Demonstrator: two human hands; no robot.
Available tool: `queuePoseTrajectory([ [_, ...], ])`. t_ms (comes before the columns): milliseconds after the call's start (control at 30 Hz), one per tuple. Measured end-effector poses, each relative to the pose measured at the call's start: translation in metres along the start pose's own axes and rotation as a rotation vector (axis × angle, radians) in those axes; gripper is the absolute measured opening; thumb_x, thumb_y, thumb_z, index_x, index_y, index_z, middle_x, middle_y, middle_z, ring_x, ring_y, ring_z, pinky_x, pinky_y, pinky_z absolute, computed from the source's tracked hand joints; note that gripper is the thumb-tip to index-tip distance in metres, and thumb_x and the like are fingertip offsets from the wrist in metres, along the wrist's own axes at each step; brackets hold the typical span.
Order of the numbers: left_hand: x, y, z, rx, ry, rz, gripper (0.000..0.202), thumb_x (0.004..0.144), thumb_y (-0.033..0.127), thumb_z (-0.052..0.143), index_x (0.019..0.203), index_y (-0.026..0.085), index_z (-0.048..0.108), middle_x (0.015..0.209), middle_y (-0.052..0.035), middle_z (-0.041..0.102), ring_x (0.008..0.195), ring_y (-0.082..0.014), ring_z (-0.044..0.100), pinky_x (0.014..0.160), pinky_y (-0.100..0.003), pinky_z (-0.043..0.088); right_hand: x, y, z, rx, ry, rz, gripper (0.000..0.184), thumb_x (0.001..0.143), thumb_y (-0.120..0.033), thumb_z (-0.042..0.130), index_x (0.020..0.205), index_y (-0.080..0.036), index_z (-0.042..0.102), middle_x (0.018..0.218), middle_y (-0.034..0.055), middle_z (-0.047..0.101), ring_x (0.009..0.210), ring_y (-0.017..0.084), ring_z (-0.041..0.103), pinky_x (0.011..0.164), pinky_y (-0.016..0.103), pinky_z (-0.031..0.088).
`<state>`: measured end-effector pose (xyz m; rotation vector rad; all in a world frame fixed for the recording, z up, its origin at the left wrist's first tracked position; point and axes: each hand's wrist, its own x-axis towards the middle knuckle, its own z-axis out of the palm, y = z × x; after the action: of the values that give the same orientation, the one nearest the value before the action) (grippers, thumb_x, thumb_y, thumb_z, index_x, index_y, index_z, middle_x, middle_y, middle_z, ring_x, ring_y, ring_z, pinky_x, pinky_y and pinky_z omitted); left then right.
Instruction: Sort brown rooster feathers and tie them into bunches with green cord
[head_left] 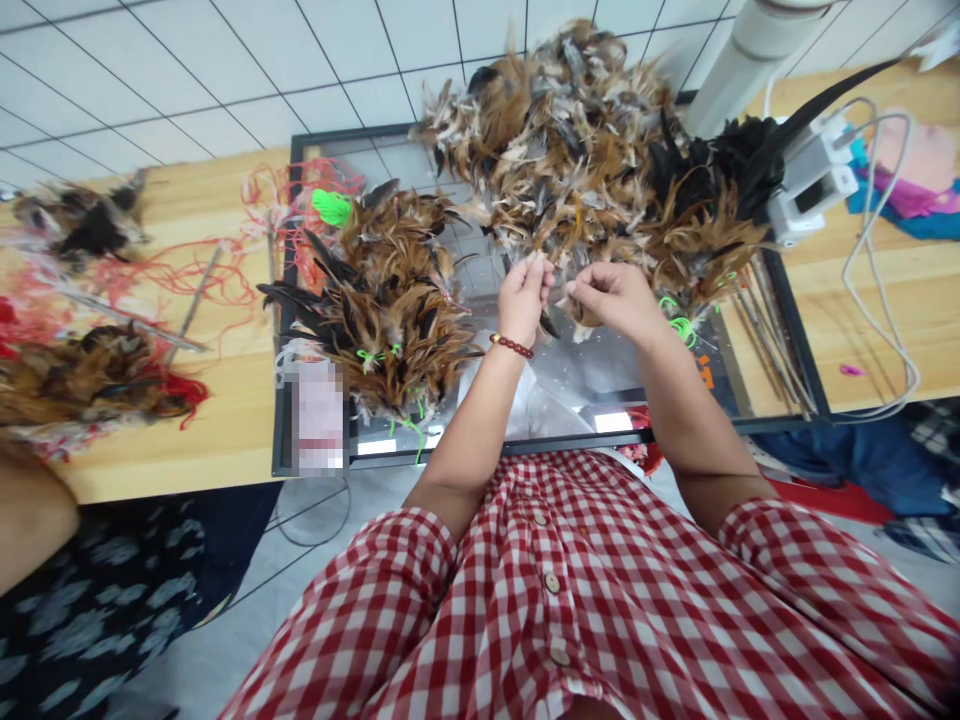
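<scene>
We look down on a floor [225, 70] of white tiles with dark joints, brightly and evenly lit. Across it runs a light wooden table [862, 330], and set into its middle is a glass sheet in a dark frame [279, 400]. A white post [742, 60] rises at the far right, and white cables [877, 300] loop over the wood near it.

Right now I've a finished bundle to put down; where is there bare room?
Free: tray glass below the left hand and right hand, between the tied feather bundle and the sticks; bench wood right of the sticks. Crowded: the tray's far half under the loose feather heap; the left bench under red thread.
</scene>
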<state>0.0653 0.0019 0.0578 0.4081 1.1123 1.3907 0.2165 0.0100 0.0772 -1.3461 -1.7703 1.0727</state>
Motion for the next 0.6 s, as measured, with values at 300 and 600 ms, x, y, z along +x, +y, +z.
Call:
queuePoseTrajectory([
  [300,-0.006,-0.003,0.004,-0.079,-0.078,-0.106,0.024,0.102,0.019,0.065,0.079,0.014,0.069,0.066,0.0046,0.059,0.050,-0.0019,0.045,0.051,-0.017,0.034,-0.002,-0.004,0.004,-0.036,-0.061,-0.056,0.025,0.081,-0.040,0.066,0.066,-0.021,0.062,0.057,-0.0020,0.053,0.058,0.012,0.045,0.061,0.029,0.035],
  [600,0.002,-0.014,0.001,-0.151,-0.089,-0.159,0.017,0.101,0.030,0.069,0.089,0.017,0.070,0.074,0.0035,0.066,0.058,-0.0048,0.058,0.061,-0.017,0.049,-0.004,-0.003,0.008,-0.161,0.004,-0.292,0.023,0.083,-0.035,0.064,0.065,-0.021,0.063,0.063,0.0014,0.061,0.062,0.015,0.052,0.067,0.031,0.042],
])
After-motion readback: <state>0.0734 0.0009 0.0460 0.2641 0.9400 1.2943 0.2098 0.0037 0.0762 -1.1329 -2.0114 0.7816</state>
